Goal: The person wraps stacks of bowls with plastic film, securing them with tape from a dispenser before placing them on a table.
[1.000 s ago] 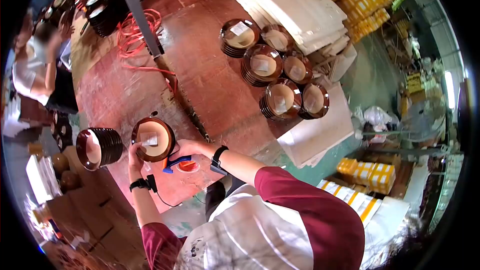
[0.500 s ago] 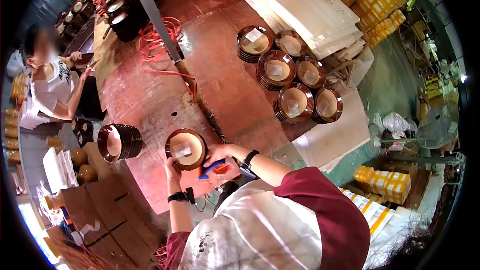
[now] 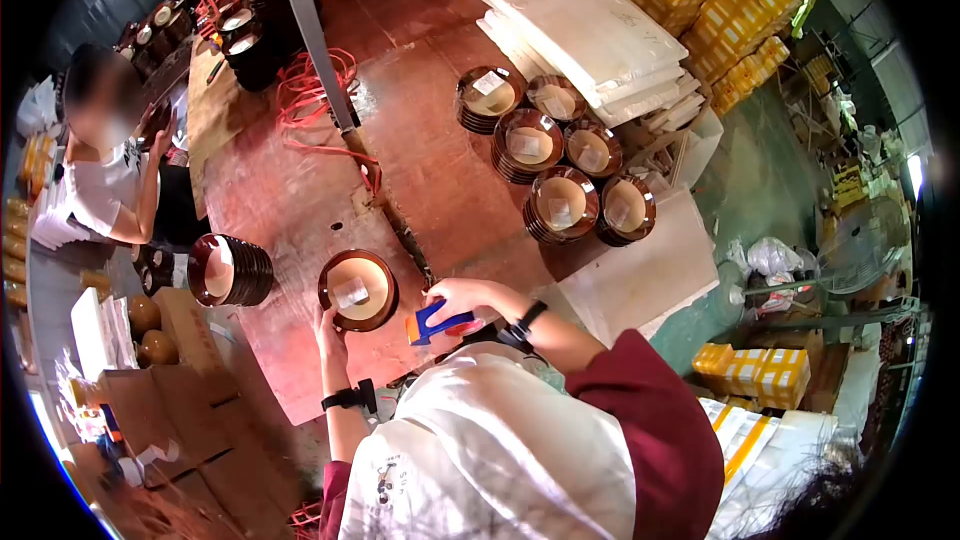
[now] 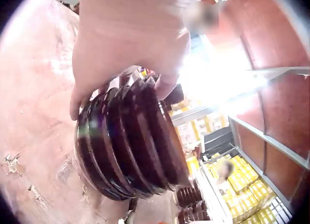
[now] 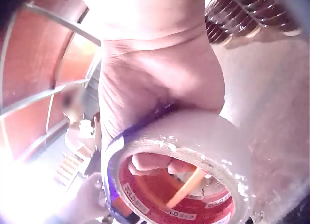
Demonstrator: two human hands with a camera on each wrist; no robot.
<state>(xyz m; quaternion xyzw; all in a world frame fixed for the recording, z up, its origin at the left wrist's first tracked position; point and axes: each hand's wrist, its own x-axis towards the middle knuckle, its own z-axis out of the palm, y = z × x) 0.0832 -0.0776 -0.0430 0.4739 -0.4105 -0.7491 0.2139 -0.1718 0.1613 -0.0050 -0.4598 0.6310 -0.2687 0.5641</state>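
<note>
My left hand (image 3: 330, 335) grips the near left side of a short stack of glossy dark-brown bowls (image 3: 386, 312). The top bowl has a cream inside with a clear, pale label-like patch on it. In the left wrist view, the thumb and fingers of the left hand (image 4: 131, 40) curl over the edges of the ridged stack (image 4: 131, 146). To the right of the stack, my right hand (image 3: 468, 294) holds a blue tape dispenser (image 3: 440, 324). Fingertips show through the red core of its clear tape roll (image 5: 193, 124) in the right wrist view.
A taller stack of brown bowls (image 3: 245, 272) leans sideways on the red table (image 3: 290, 340) at left. Several bowl stacks (image 3: 560, 202) stand at right, near white foam sheets (image 3: 580, 20). Red strapping (image 3: 310, 90) lies by a grey post (image 3: 312, 30). Another person (image 3: 105, 190) is at far left.
My right hand and the tape dispenser have moved right, away from the bowl stack they were against, and the dispenser has turned. My left hand stays on the stack. The head view has shifted.
</note>
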